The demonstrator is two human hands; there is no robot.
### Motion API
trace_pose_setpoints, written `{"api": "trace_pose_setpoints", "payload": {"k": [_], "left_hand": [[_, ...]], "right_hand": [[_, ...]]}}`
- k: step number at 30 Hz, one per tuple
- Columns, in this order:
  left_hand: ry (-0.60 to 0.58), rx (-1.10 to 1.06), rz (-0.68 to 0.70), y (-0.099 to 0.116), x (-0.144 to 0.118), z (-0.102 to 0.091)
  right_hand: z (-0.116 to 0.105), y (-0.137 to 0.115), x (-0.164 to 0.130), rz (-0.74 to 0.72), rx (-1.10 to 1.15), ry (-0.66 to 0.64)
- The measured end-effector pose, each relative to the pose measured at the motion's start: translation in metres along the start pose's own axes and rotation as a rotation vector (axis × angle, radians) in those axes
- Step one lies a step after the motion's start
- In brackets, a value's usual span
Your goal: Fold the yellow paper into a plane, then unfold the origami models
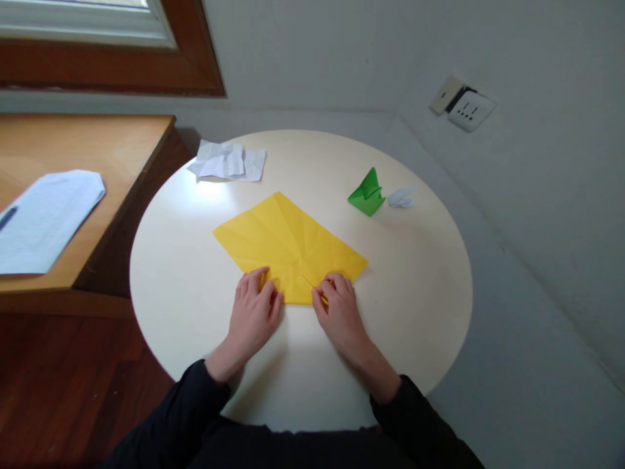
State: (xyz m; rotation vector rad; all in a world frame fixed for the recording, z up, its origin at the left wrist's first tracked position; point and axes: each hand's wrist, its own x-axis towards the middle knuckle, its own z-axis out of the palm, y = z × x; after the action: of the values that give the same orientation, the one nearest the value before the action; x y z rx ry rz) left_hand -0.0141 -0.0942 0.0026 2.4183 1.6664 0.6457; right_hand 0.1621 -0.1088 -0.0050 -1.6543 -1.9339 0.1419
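The yellow sheet (293, 238) lies inside the round table's (176, 286) edges, around its middle; creases and a straight near fold look done, the broad remainder unfolded. The right hand (339, 309) pinches the near fold; the left hand (254, 309) curls over it, whether pinching I cannot tell.

Green folded shape (367, 193) sitting beside small white shape (402, 198)

Creased white sheets (219, 161) are lying at the far left of the round bench (415, 273). A pen (7, 217) is resting on white paper (53, 218) atop the wooden bench (122, 137). A wall socket (471, 109) is showing at upper right.
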Motion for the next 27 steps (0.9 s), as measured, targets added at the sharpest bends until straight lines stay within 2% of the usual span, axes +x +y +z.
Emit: {"api": "trace_pose_setpoints", "payload": {"k": [27], "left_hand": [[0.041,-0.019,0.005,-0.0004,0.0004,0.0017]], "right_hand": [[0.0034,0.0025,0.0014,-0.003,-0.042,0.02]]}}
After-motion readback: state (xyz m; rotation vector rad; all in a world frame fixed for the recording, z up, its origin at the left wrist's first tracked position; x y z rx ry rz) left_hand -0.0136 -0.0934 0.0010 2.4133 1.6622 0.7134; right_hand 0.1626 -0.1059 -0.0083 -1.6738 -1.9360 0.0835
